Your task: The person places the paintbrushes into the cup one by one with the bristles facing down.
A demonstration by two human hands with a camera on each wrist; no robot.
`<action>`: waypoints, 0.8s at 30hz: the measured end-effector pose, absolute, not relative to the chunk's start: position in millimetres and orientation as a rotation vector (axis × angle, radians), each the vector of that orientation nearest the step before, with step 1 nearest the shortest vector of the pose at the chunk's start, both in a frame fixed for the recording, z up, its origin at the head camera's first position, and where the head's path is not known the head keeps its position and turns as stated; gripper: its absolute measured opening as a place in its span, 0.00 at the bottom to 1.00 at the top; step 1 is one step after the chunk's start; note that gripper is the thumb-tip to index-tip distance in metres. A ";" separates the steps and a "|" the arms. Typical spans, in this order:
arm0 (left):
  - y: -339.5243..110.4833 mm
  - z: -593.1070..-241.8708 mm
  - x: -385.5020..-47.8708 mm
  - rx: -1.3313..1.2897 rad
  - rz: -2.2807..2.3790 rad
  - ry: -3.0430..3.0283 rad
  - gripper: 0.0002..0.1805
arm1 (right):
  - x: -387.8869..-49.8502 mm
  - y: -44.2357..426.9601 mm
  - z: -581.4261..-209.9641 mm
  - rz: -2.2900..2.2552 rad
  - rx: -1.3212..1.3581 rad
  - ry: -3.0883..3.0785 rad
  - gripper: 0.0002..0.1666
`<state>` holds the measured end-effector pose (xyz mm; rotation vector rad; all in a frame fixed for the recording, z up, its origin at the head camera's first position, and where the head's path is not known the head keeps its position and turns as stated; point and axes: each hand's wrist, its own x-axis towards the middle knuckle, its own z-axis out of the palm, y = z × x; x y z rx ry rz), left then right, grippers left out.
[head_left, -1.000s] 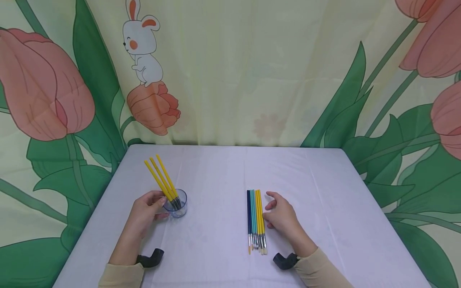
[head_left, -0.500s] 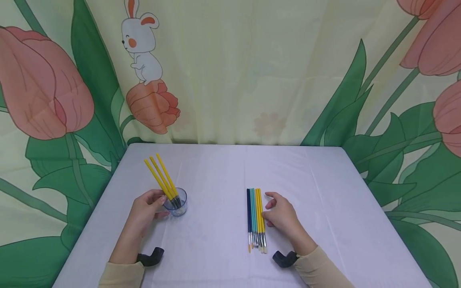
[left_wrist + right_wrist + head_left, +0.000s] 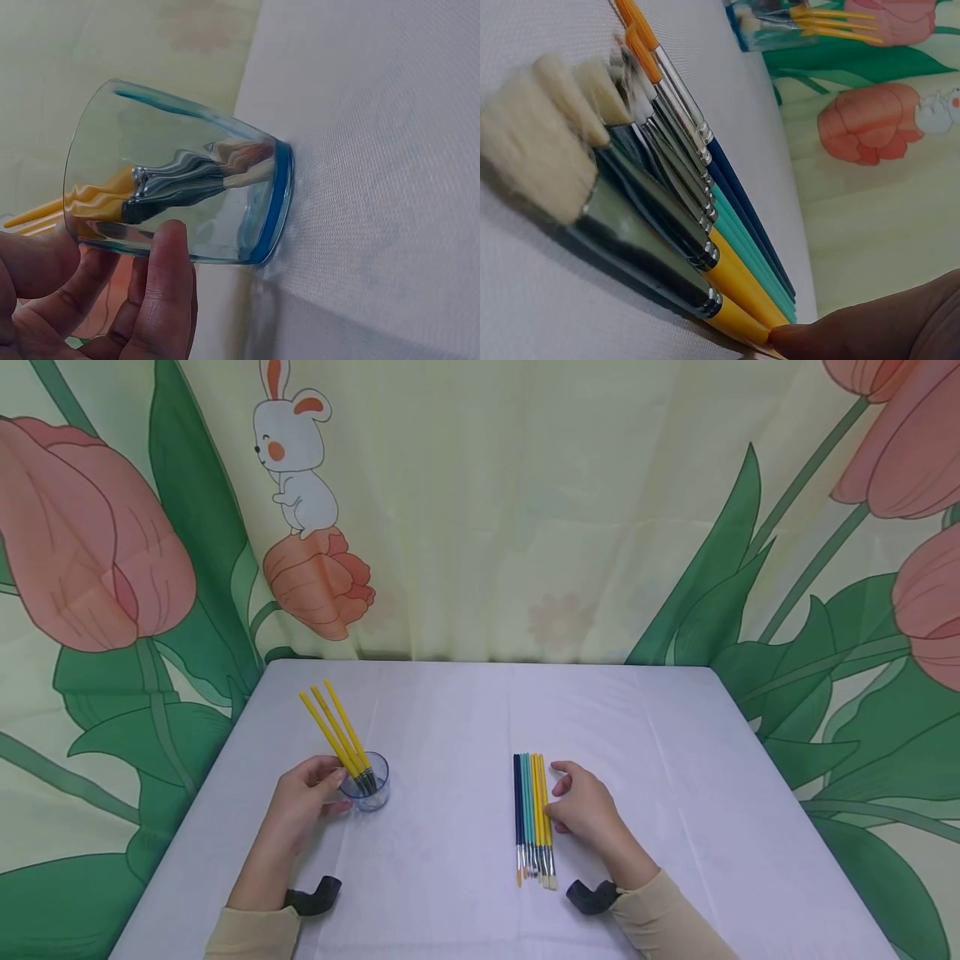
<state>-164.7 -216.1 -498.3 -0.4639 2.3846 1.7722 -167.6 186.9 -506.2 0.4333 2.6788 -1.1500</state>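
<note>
My left hand (image 3: 303, 793) holds the side of a clear, blue-tinted cup (image 3: 202, 165) that stands on the white cloth. Its thumb lies by the rim, and the other fingers are against the wall. Three yellow paintbrushes (image 3: 333, 727) lean in the cup, bristles down. To the right, several paintbrushes (image 3: 532, 810) lie side by side, with dark blue, teal and yellow handles and their bristles toward me. At this row's right edge is my right hand (image 3: 588, 806). Its thumb (image 3: 847, 330) touches the outermost yellow handle, while the forefinger stands slightly apart from the row. Some fingers are hidden.
The table (image 3: 442, 877) has a white, lightly creased cloth. Behind it hangs a curtain (image 3: 480, 510) printed with tulips and a rabbit. A black curved piece (image 3: 315, 896) sits at the left wrist, and a similar black piece (image 3: 592, 897) at the right.
</note>
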 end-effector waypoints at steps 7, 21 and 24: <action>-215.7 -498.5 -165.3 -0.472 1.753 2.392 0.21 | -166.1 186.5 -502.2 -1.121 0.412 2.696 0.45; -215.4 -496.4 -164.4 -0.460 1.757 2.393 0.21 | -166.0 184.8 -503.4 -1.025 0.365 2.748 0.46; -215.5 -496.9 -164.6 -0.463 1.752 2.394 0.21 | -164.5 184.4 -503.5 -1.020 0.358 2.763 0.45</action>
